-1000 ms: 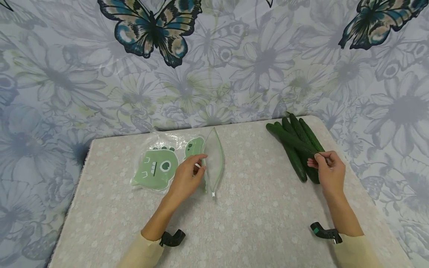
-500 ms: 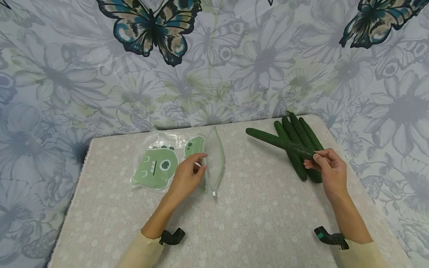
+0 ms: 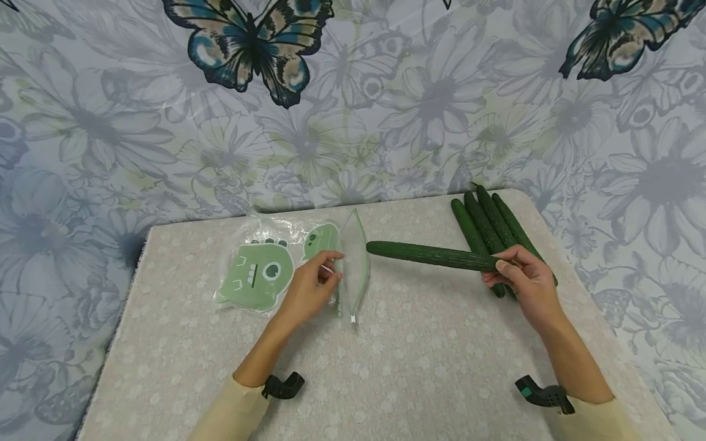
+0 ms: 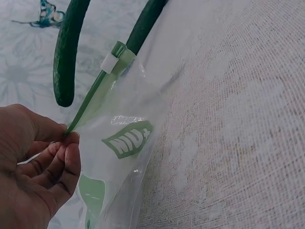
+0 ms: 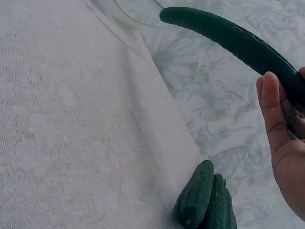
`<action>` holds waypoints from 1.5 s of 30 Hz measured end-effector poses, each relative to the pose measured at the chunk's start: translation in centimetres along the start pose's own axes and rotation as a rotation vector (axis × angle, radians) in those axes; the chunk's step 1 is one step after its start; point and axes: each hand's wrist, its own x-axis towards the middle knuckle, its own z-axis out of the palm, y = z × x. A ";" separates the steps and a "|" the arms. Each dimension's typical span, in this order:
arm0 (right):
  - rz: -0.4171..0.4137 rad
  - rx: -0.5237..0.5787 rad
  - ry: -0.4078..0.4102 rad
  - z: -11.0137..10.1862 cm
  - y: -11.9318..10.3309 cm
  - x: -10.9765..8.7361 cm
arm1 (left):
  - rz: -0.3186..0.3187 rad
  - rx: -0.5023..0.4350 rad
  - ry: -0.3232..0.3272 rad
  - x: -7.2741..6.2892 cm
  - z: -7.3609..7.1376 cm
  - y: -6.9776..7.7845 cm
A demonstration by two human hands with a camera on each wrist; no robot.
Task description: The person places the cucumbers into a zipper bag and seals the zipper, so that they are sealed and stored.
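My left hand (image 3: 310, 288) pinches the green rim of a clear zip bag (image 4: 128, 176) printed with a green cartoon dinosaur. The bag lies on the table with its mouth spread apart, facing right; a white slider (image 4: 109, 63) sits at the near end of the zip. In my right hand (image 3: 524, 278) a long dark green cucumber (image 3: 430, 254) is gripped by its right end. It points left, and its far tip reaches right up to the bag's mouth in the head view. Beneath and behind the right hand lie several more cucumbers (image 3: 485, 223) side by side.
A pale patterned cloth covers the table (image 3: 408, 367). Its back edge meets a wall hanging (image 3: 353, 122) with flowers and butterflies. The other cucumbers rest near the back right corner.
The cucumber in my right hand has swung off the pile and leftward, its tip now at the bag's mouth. My left hand stays in place, holding the bag's rim.
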 end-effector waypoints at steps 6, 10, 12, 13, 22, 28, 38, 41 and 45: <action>0.059 -0.090 -0.092 1.0 0.8 0.3 | -0.018 -0.052 -0.017 0.1 0.0 -0.1; 0.073 -0.095 -0.151 1.9 1.8 0.6 | -0.034 -0.084 -0.021 0.2 0.0 -0.2; 0.074 -0.095 -0.173 2.4 2.3 0.7 | -0.032 -0.100 -0.022 0.2 0.0 -0.2; 0.076 -0.097 -0.182 2.6 2.6 0.8 | -0.028 -0.112 -0.024 0.2 0.0 -0.2; 0.126 -0.123 -0.233 4.8 4.5 0.8 | -0.040 -0.290 -0.062 0.4 0.1 0.0; 0.139 -0.086 -0.264 6.2 5.2 1.0 | -0.052 -0.434 -0.071 0.5 0.1 0.4; 0.134 -0.016 -0.328 8.3 6.4 1.7 | -0.028 -0.575 -0.084 0.9 0.2 1.3; 0.142 -0.008 -0.353 9.2 6.6 1.9 | -0.024 -0.577 -0.089 1.0 0.4 1.6; 0.153 -0.006 -0.388 10.6 6.9 2.3 | -0.043 -0.574 -0.084 1.0 0.7 2.0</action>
